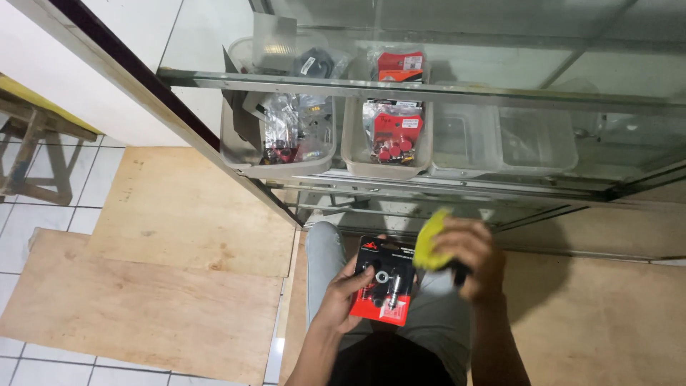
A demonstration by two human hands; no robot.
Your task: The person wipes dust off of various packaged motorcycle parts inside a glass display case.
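Bright, even indoor light, glare on the glass shelf (429,89), and the yellow cloth (431,239) perhaps motion-blurred.

Two hands: the left hand (341,297) holds one red-and-black blister pack (384,280), and the right hand (471,254) holds one yellow cloth (431,238). On the glass cabinet's shelf (500,93) stand four plastic bins (284,139), side by side. Two plywood sheets (143,307) lie on the floor at the left.

Bare arms, grey trousers
Left hand (341,299) and right hand (473,259) ungloved, forearms sleeveless; grey trousers (325,250), dark top (389,363).
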